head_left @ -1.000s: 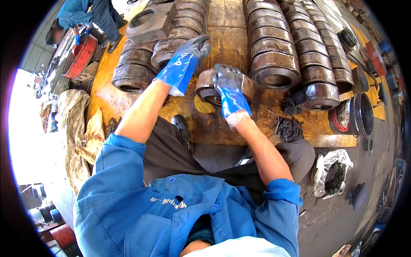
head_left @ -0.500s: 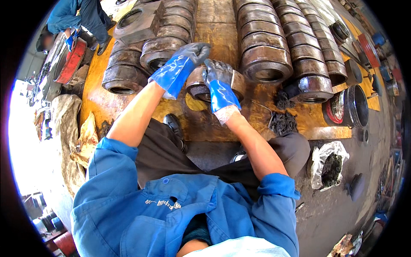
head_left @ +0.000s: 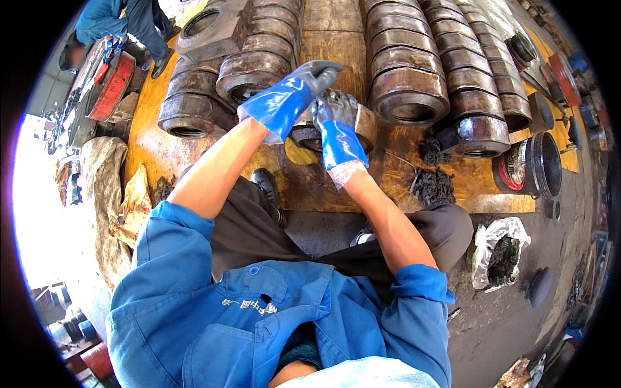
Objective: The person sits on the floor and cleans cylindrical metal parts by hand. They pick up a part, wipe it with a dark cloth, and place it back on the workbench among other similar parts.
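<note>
Both my hands wear grey-palmed gloves with blue cuffs. A thick, oily metal ring point(head_left: 367, 127) stands on its edge on the wooden board in front of me. My right hand point(head_left: 336, 111) rests on top of this ring, its fingers curled over the upper rim. Just above and to the left, my left hand point(head_left: 321, 76) reaches across with fingers bent and pressed together over the far side of the ring. Whatever those fingers hold, if anything, is hidden. The ring's lower left part shows beneath the left cuff, beside a yellowish round patch point(head_left: 300, 154) on the board.
Rows of similar metal rings point(head_left: 411, 90) lie on the oily board point(head_left: 381, 194). Dark greasy fibres point(head_left: 433, 187) sit right of my knees, near a black bucket point(head_left: 546, 165) and a plastic bag point(head_left: 482, 255) of dark stuff. At upper left a co-worker point(head_left: 145, 29) bends beside a red ring point(head_left: 113, 90).
My left hand has shifted to the right across the top of the ring. The right hand stays on the ring. The whole view has moved slightly.
</note>
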`<state>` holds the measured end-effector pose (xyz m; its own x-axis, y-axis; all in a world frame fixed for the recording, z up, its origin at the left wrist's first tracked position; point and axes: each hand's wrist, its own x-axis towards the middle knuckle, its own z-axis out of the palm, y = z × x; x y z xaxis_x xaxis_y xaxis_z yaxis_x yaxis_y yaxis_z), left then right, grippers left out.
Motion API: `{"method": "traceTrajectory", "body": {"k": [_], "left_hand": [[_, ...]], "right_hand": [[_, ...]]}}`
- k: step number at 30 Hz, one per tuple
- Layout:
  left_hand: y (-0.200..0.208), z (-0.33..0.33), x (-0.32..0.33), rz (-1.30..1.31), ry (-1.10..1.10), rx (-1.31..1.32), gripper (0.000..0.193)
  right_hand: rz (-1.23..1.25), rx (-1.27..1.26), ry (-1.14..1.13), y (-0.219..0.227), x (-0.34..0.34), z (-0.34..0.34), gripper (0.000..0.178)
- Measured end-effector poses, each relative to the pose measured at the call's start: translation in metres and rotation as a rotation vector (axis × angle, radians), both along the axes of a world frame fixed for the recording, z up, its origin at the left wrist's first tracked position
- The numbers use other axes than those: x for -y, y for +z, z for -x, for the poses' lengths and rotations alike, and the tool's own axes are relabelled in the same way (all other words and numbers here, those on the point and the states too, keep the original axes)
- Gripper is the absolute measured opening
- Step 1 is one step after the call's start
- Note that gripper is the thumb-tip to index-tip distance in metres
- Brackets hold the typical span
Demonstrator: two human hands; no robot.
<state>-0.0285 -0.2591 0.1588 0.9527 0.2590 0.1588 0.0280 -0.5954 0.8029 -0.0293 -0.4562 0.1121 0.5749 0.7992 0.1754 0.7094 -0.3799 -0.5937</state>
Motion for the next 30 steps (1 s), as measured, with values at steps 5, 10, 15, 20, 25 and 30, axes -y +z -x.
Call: {"method": "traceTrajectory", "body": {"k": [5,10,15,20,25,30], "left_hand": [[0.023,-0.010,0.023,-0.548,0.047,-0.091,0.048],[-0.001,-0.019,0.033,-0.462,-0.015,-0.178,0.054],[-0.058,-0.018,0.045,-0.800,-0.138,-0.060,0.052],[-0.054,-0.025,0.043,-0.750,-0.231,0.142,0.048],[-0.063,-0.020,0.063,-1.095,-0.255,-0.064,0.054],[-0.059,-0.018,0.060,-0.970,-0.303,0.125,0.051]], "right_hand": [[-0.095,0.123,-0.023,-0.020,-0.001,-0.007,0.032],[-0.002,-0.116,-0.059,-0.017,0.002,-0.003,0.028],[-0.105,0.091,0.041,-0.051,-0.006,-0.010,0.023],[0.231,0.055,0.068,-0.029,0.003,-0.011,0.025],[-0.156,0.112,0.031,-0.050,0.001,-0.009,0.031],[-0.253,-0.176,-0.028,-0.045,0.004,-0.004,0.034]]}}
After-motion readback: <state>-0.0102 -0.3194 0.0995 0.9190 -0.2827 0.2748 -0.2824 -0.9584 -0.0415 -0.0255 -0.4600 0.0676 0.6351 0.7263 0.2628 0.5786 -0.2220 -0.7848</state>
